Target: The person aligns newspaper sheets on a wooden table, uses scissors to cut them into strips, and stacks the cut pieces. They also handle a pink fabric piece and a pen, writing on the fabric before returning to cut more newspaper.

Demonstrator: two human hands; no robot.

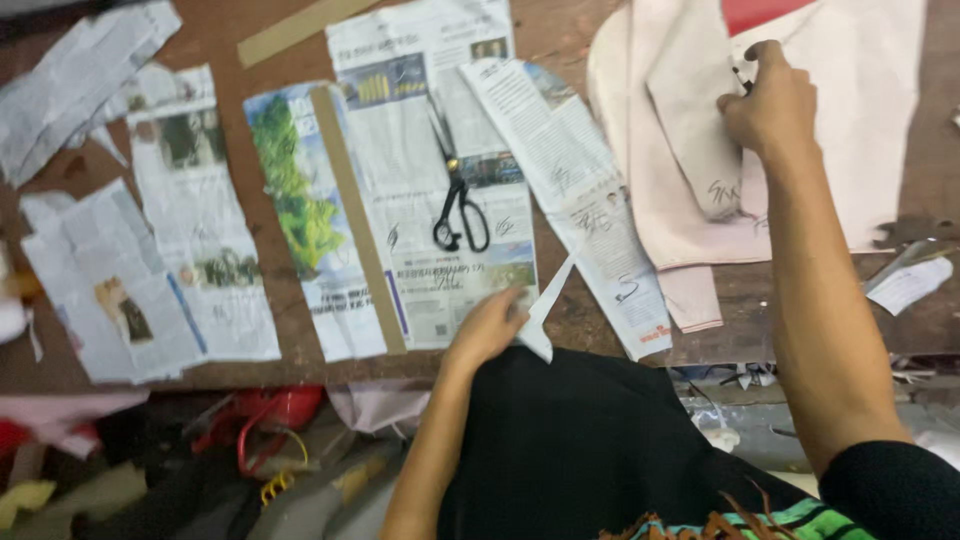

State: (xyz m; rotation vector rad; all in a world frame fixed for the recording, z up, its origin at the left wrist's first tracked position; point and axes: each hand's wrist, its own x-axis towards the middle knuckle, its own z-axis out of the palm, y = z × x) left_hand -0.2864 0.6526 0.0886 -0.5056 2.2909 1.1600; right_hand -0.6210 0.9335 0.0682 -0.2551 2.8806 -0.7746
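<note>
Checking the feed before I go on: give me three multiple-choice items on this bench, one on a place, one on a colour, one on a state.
1. The scissors lie on:
A. newspaper
B. bare wood
C. pale fabric

2. Their handles are:
A. red
B. black
C. yellow

3. The right hand is:
A. flat and open
B. closed round a thin dark tool
C. off the table

Answers: 1 A, printed sheets lie under them. 2 B, both loops look black. 3 B, fingers curl at the pale pattern piece. The left hand rests on a paper strip.
</note>
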